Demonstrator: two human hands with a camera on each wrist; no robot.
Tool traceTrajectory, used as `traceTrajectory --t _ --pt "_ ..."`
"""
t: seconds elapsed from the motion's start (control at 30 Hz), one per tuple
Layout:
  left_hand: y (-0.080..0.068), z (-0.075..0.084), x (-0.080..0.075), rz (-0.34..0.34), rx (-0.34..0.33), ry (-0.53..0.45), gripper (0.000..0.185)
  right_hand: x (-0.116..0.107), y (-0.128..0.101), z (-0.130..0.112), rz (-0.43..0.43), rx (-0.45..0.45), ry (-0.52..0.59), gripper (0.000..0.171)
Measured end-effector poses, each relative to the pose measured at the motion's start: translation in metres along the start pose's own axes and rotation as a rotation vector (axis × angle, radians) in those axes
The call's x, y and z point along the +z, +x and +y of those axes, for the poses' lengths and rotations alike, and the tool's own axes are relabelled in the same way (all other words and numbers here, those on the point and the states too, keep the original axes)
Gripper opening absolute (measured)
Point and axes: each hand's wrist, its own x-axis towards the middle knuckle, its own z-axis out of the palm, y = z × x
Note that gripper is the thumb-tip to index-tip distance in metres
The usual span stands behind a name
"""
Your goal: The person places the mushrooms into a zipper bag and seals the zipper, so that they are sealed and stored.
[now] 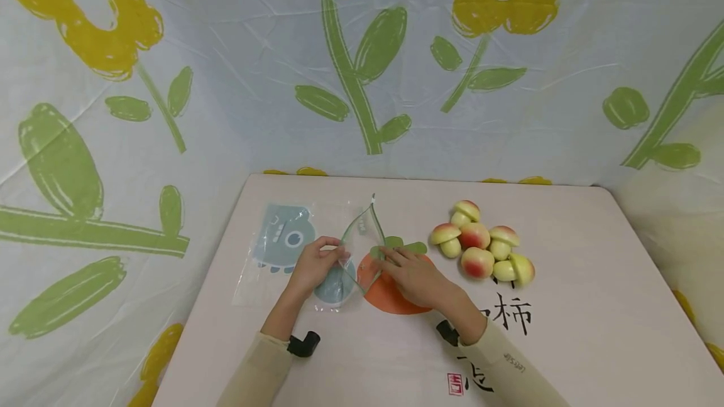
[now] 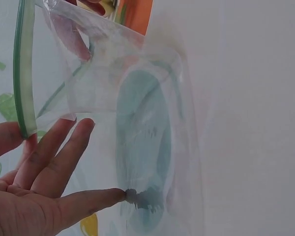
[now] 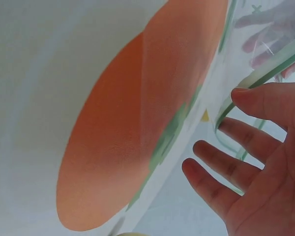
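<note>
A clear plastic zip bag [image 1: 364,225] with green zip strips stands over the table, its mouth spread into a diamond. My left hand [image 1: 311,267] pinches the left edge of the mouth; in the left wrist view a finger meets the green strip [image 2: 23,78] and the other fingers spread beside it. On the opposite side my right hand [image 1: 417,278] pinches the rim between thumb and index finger, as the right wrist view shows, with the remaining fingers extended. Nothing shows inside the bag except prints seen through it.
Several yellow-and-red mushrooms [image 1: 475,235] are clustered right of my right hand. Another clear bag with a blue monster print [image 1: 283,231] lies flat at the left. The pale tabletop [image 1: 565,225] bears an orange persimmon print [image 1: 396,294] and black characters. Flowered cloth [image 1: 237,80] surrounds it.
</note>
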Motion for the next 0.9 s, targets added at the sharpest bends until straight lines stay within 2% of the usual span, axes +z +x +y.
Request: traceTrajectory --t 0.23,0.57,0.8,0.9 --pt "0.002 0.001 0.001 -0.013 0.004 0.002 0.023 0.002 -0.002 0.001 0.041 -0.010 0.017 0.050" --pt "0.004 0.007 0.009 -0.018 0.013 0.128 0.024 0.000 -0.004 0.000 0.073 -0.023 0.002 0.054" --pt "0.005 0.008 0.014 -0.018 0.016 0.195 0.023 -0.006 -0.013 0.005 0.187 -0.010 0.146 0.053" --pt "0.005 0.009 0.014 -0.018 0.014 0.198 0.023 -0.014 -0.020 0.010 0.230 0.008 0.169 0.053"
